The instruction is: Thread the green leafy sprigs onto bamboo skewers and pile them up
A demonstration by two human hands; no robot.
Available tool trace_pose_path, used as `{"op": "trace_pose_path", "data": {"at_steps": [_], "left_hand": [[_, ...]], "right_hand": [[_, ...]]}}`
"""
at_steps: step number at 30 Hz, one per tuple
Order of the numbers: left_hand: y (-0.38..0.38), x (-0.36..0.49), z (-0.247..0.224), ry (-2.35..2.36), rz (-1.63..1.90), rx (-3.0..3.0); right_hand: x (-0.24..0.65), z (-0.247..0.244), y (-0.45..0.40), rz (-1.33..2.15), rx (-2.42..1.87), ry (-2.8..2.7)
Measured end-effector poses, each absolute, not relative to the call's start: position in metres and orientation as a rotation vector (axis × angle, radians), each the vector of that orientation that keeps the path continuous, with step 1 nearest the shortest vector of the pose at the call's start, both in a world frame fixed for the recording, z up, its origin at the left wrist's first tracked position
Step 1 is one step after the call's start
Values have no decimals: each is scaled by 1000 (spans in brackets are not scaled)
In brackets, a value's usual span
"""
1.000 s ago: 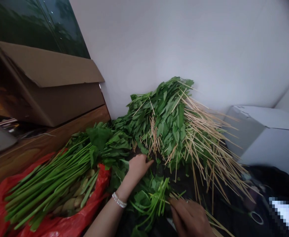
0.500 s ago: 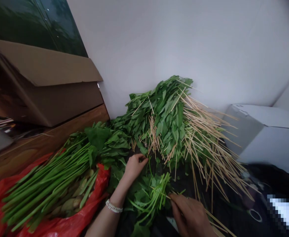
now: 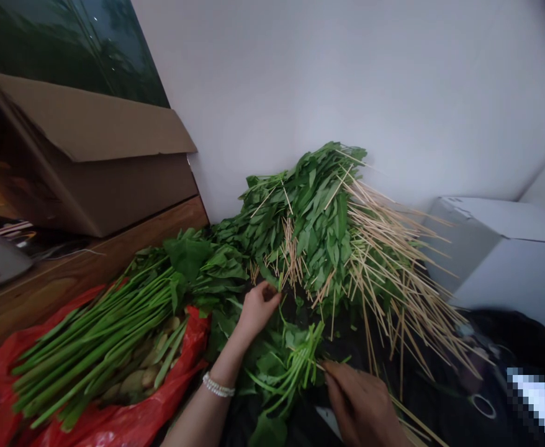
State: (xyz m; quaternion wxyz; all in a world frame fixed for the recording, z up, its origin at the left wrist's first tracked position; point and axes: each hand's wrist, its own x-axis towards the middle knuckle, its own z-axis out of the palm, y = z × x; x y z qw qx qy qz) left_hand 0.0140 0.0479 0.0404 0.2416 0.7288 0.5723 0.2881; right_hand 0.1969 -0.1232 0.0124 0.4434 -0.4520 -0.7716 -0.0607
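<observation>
Leafy greens (image 3: 269, 428), thin bright stems (image 3: 306, 363) bunched, on dark surface (image 3: 307, 413); pale stick (image 3: 319, 367) mostly hidden, tip beside stems.

Reaches to the far side with the left hand (image 3: 259, 305), set slightly left of centre, with the thumb (image 3: 275, 302) and index finger curled toward each other in a pinch. Slants from the near edge up to the right along the bare left forearm (image 3: 203, 411), with hardly any bend at the left wrist (image 3: 236, 349). Holds the right hand (image 3: 364, 398) nearer and farther right, back upward, pointing to the far left with bent fingers (image 3: 340, 372) closed in a grip.
</observation>
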Motion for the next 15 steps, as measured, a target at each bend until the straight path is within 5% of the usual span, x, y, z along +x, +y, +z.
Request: {"op": "trace_pose_path", "data": {"at_steps": [7, 15], "left_hand": [[30, 4, 54, 796, 1028, 977], [35, -35, 109, 255, 1510, 619]], "right_hand": [[202, 14, -123, -21, -1203, -1756], [203, 13, -123, -23, -1193, -1759]]}}
